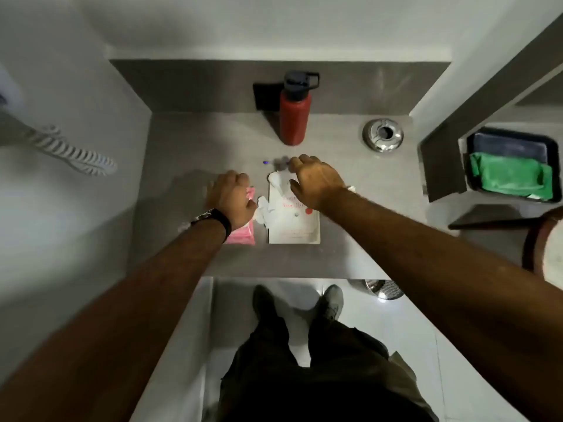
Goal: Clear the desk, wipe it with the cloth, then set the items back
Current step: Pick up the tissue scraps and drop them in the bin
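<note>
On the grey desk (189,254) lie a white book (297,229), a pink packet (242,234) and crumpled white paper (264,208). More crumpled paper (278,178) rests on the book's far end. A pen with a blue tip (274,162) lies beyond the book, blurred. My right hand (316,181) hovers over the book's top, its fingertips at the pen. My left hand (233,197) rests on the pink packet with fingers curled. A red bottle with a dark lid (295,115) stands upright at the back. A green cloth (511,178) lies in a dark tray at the right.
A round metal ashtray (383,134) sits at the desk's back right. The dark tray (545,141) rests on a lower shelf to the right. A coiled phone cord (73,153) hangs on the left wall. My feet and a metal bin (380,288) are below the desk edge.
</note>
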